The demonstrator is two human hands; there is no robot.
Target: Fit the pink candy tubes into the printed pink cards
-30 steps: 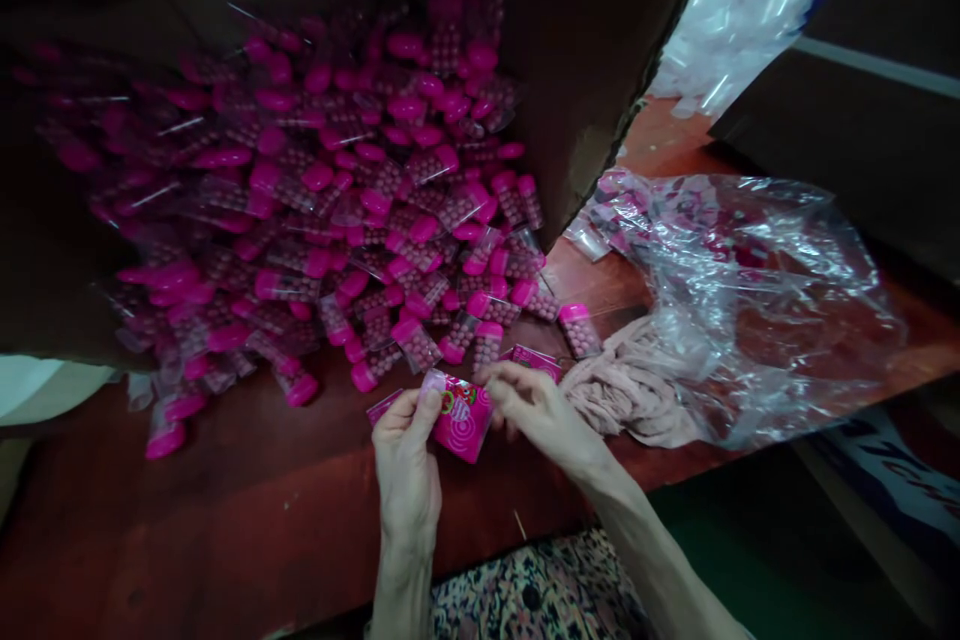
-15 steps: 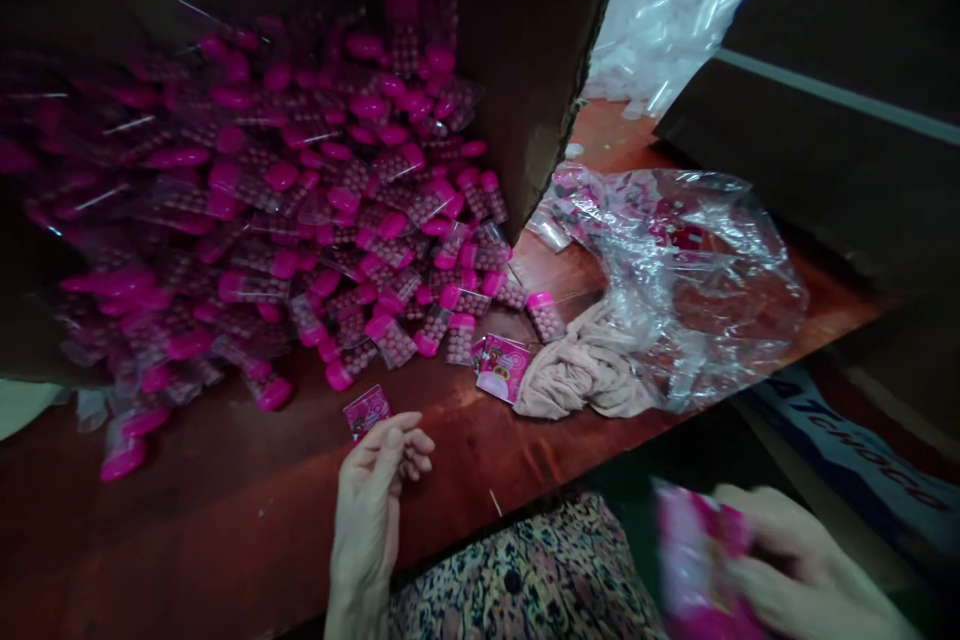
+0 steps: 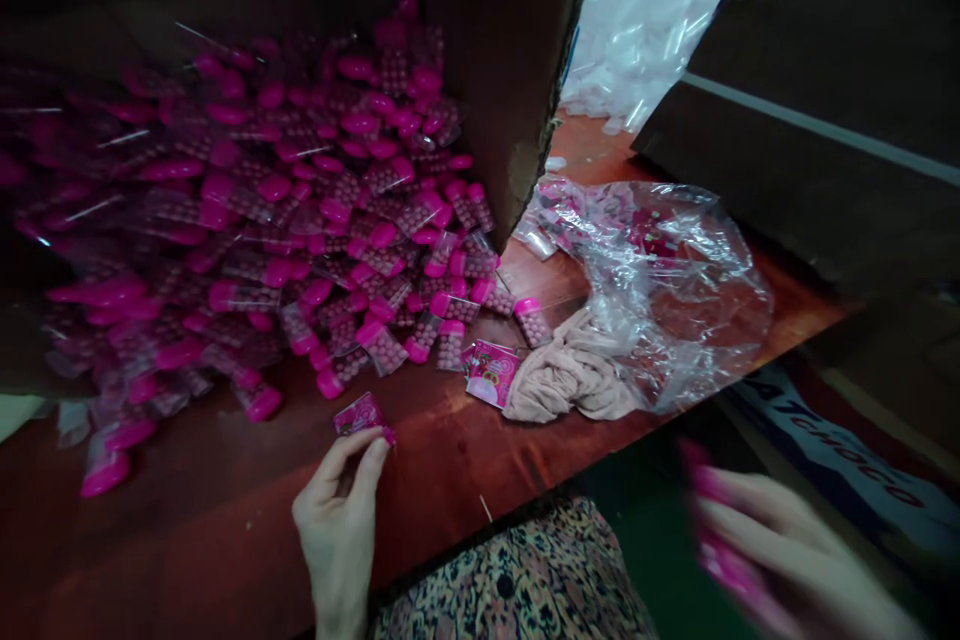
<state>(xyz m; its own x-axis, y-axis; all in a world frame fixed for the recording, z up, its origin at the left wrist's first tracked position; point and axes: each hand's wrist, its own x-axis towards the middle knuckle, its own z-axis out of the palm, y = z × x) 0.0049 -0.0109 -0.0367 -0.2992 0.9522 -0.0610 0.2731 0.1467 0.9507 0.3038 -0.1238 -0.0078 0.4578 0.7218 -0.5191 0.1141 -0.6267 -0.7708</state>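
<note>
A: Left hand point(image 3: 341, 520), position?
B: Low centre, above the near edge of the desk point(image 3: 187, 530). Thumb and forefinger reaching up to the small pink packet point(image 3: 362, 417), fingers point(image 3: 373, 460) touching its near edge. Pinched or only touched: cannot tell.

A: Location of the small pink packet?
B: Flat on the desk, just in front of the spilled pile of pink-capped tubes point(image 3: 300, 220), apart from the pile's nearest pieces.

A: Right hand point(image 3: 787, 560)?
B: Lower right, off the desk, heavily blurred. Fingers curled, grasping a pink item point(image 3: 724, 560); no detail readable.

A: Source of the pile?
B: Large cardboard box point(image 3: 525, 70) lying on its side, opening toward the camera; tubes individually wrapped in clear film, spilling out onto the desk.

A: Surroundings, right of the pile?
B: Pink printed card point(image 3: 491, 372) touching a crumpled beige cloth point(image 3: 570, 380). Beyond the cloth, clear plastic bag point(image 3: 675, 290), wrinkled, some pink contents visible inside. Second carton point(image 3: 810, 120) at far right. Patterned garment point(image 3: 525, 585) at the bottom edge.
</note>
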